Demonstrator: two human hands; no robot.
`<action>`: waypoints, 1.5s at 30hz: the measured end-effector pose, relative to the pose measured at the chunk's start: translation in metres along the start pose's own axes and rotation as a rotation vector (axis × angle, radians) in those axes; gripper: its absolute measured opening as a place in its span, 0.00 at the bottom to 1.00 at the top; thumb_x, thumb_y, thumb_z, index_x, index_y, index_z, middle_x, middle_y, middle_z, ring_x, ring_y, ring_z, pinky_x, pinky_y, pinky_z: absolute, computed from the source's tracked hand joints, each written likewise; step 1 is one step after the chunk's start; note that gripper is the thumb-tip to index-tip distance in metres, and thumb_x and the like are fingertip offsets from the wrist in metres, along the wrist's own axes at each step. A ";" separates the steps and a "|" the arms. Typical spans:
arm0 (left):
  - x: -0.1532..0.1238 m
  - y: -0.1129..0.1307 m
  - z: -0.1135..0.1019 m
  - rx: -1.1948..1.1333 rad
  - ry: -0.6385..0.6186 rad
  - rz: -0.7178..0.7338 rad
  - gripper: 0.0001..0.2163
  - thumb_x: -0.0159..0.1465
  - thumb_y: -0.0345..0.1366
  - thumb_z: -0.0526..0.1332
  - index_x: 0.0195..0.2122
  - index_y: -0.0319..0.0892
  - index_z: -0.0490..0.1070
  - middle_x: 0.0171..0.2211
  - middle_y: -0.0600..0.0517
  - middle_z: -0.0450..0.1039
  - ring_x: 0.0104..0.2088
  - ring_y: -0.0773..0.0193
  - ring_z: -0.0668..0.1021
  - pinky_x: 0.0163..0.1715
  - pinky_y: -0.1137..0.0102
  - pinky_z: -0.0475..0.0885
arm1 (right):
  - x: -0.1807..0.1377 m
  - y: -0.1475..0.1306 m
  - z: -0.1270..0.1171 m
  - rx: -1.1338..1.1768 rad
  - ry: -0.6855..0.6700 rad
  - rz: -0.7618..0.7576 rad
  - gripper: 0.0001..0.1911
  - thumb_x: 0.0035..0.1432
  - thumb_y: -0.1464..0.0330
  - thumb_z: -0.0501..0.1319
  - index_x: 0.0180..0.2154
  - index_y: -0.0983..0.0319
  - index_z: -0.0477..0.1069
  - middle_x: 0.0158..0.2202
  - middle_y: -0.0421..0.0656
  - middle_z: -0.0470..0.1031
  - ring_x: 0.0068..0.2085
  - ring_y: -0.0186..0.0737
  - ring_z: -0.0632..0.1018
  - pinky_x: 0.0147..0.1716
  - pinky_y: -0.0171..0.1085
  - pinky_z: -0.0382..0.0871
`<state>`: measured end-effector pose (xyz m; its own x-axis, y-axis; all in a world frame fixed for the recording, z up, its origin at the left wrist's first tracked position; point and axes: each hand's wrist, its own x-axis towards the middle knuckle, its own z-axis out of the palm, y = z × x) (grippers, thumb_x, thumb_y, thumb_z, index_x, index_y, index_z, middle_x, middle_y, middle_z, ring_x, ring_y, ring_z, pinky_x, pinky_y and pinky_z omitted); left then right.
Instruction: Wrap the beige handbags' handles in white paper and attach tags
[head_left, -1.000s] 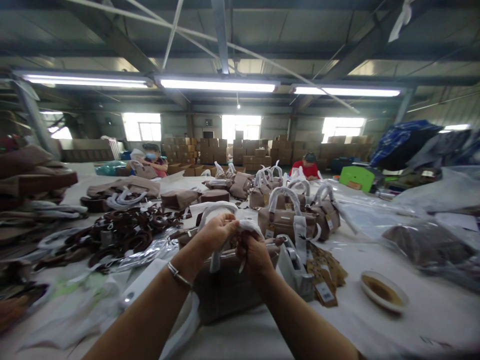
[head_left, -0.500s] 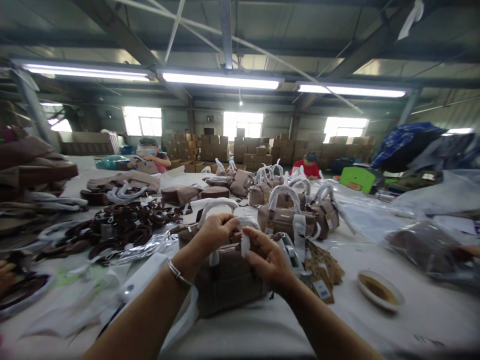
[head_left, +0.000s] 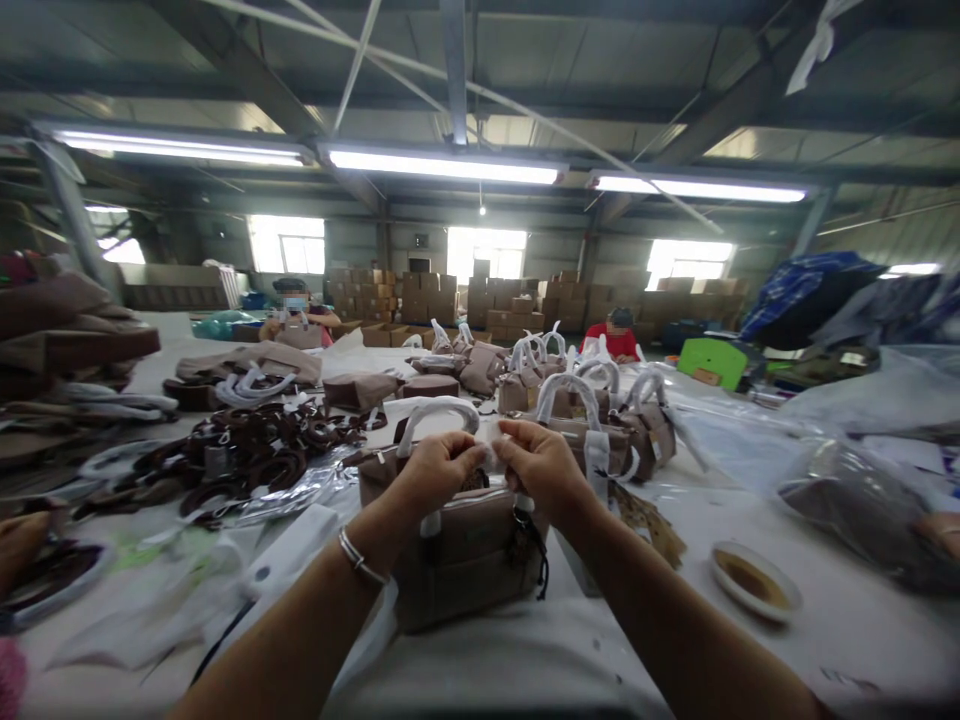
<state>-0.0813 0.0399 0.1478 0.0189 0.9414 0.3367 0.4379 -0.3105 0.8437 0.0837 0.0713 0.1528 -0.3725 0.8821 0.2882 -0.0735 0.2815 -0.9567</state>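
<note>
A taupe handbag (head_left: 461, 560) stands upright on the table in front of me, its arched handle (head_left: 439, 408) wrapped in white. Above the bag's opening, my left hand (head_left: 439, 468) is closed in a pinch. Facing it, fingertips almost touching, my right hand (head_left: 544, 470) pinches too. Between them shows a small piece of thin white wrapping (head_left: 491, 437), partly covered by the fingers. A dark charm with a cord (head_left: 523, 540) hangs on the bag's right front, below my right hand.
Brown strap coils (head_left: 262, 450) lie left, wrapped handbags (head_left: 574, 425) stand behind. Brown tags (head_left: 652, 525) and a shallow dish (head_left: 754, 580) sit right. Other people's hands show at the left edge (head_left: 21, 550) and right edge (head_left: 941, 530), near a plastic-bagged item (head_left: 855, 500).
My right hand has moved up and turned, closing its fingertips near my left hand on the white wrapping. The charm on the bag's right side has come into sight.
</note>
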 end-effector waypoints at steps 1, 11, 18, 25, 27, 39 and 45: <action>0.000 0.000 0.001 -0.006 0.006 0.008 0.13 0.59 0.44 0.59 0.26 0.39 0.72 0.19 0.56 0.65 0.21 0.70 0.65 0.22 0.74 0.60 | 0.000 0.000 0.001 0.023 -0.003 0.052 0.24 0.50 0.61 0.65 0.48 0.65 0.71 0.16 0.32 0.65 0.14 0.28 0.63 0.12 0.28 0.54; -0.003 -0.004 0.003 -0.019 0.045 0.067 0.13 0.60 0.43 0.59 0.31 0.38 0.76 0.24 0.53 0.71 0.25 0.68 0.68 0.26 0.73 0.63 | 0.003 -0.016 0.003 0.175 -0.087 0.235 0.23 0.43 0.67 0.64 0.44 0.66 0.71 0.18 0.34 0.69 0.12 0.23 0.59 0.10 0.25 0.45; -0.008 -0.001 0.006 0.020 0.051 0.102 0.13 0.62 0.41 0.58 0.35 0.37 0.77 0.26 0.52 0.73 0.27 0.66 0.70 0.29 0.72 0.65 | 0.007 0.002 0.008 0.038 0.043 0.073 0.17 0.46 0.63 0.65 0.38 0.65 0.72 0.17 0.33 0.66 0.15 0.26 0.61 0.13 0.27 0.51; -0.010 0.001 0.004 0.071 0.086 0.144 0.13 0.63 0.41 0.57 0.33 0.37 0.77 0.25 0.53 0.72 0.27 0.66 0.70 0.30 0.72 0.64 | 0.015 -0.001 -0.003 -0.474 0.056 -0.235 0.17 0.56 0.58 0.60 0.23 0.63 0.72 0.19 0.37 0.67 0.23 0.32 0.66 0.23 0.32 0.58; -0.010 0.000 0.005 0.062 0.074 0.156 0.14 0.63 0.41 0.57 0.34 0.38 0.77 0.25 0.53 0.72 0.27 0.66 0.70 0.29 0.72 0.64 | 0.018 -0.008 -0.008 -0.652 0.093 -0.309 0.16 0.56 0.58 0.61 0.24 0.62 0.74 0.20 0.38 0.68 0.24 0.33 0.67 0.24 0.33 0.58; -0.001 -0.003 -0.001 0.220 0.016 0.301 0.13 0.64 0.37 0.56 0.26 0.39 0.73 0.23 0.53 0.69 0.26 0.67 0.69 0.29 0.72 0.63 | 0.080 -0.014 0.003 -0.685 0.231 -0.337 0.12 0.56 0.63 0.60 0.25 0.63 0.75 0.20 0.41 0.73 0.26 0.36 0.72 0.27 0.34 0.62; -0.002 -0.009 -0.001 0.060 0.163 0.289 0.16 0.62 0.41 0.61 0.50 0.40 0.72 0.38 0.47 0.76 0.37 0.61 0.76 0.38 0.69 0.70 | 0.085 -0.003 0.004 -0.592 0.206 -0.312 0.14 0.58 0.62 0.57 0.26 0.63 0.73 0.18 0.38 0.70 0.23 0.35 0.70 0.24 0.33 0.61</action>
<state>-0.0863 0.0412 0.1396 0.0079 0.7804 0.6252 0.4880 -0.5488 0.6788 0.0487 0.1438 0.1802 -0.2288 0.7639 0.6034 0.3901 0.6398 -0.6622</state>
